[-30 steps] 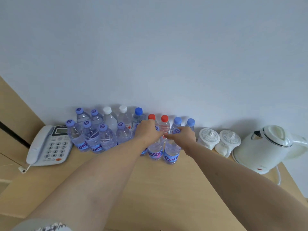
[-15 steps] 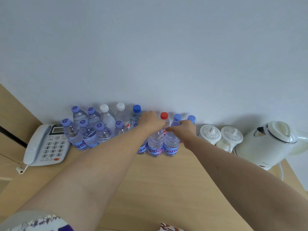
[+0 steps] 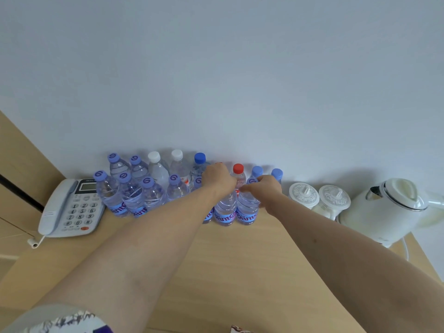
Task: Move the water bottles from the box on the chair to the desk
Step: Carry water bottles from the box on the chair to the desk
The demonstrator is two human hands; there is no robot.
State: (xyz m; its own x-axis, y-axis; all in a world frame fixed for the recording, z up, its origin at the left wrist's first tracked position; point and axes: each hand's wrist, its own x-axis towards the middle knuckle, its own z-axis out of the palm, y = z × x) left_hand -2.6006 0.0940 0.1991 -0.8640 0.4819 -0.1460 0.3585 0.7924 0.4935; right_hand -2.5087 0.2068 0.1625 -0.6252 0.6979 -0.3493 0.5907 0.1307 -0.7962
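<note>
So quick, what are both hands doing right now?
Left hand: gripping the top of a front-row bottle.
Right hand: gripping the neighbouring bottle near its neck.

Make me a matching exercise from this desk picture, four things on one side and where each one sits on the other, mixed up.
Things:
1. telephone
2. kettle
3. red-capped bottle
4. two lidded white cups

Places:
A. between the bottles and the kettle
B. far left of the desk
C. far right, cord trailing down
D. back row, seen between the left hand and right hand

Pairs: 1-B, 2-C, 3-D, 4-A
</note>
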